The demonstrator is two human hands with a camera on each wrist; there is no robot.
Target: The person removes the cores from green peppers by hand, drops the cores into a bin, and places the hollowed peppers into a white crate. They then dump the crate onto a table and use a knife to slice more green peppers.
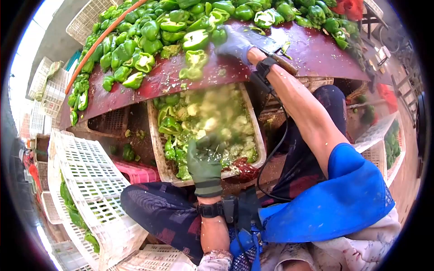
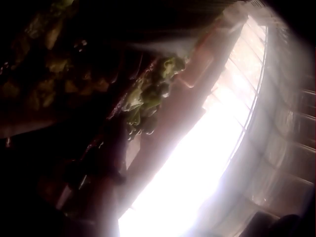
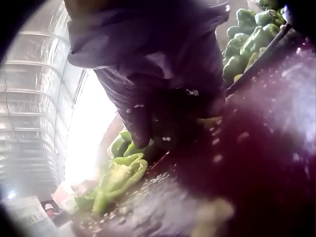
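At 12 o'clock, the right hand (image 1: 236,45) meets a green pepper (image 1: 219,37) on the counter (image 1: 312,56); I cannot tell whether its grip clamps it. The left hand (image 1: 204,168) hovers at 6 o'clock over the tub (image 1: 258,135), its grip too blurred to read.

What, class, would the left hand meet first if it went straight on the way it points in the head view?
Most likely the pale pepper scraps in the tray, just ahead of the left hand; blur there leaves depth unclear.
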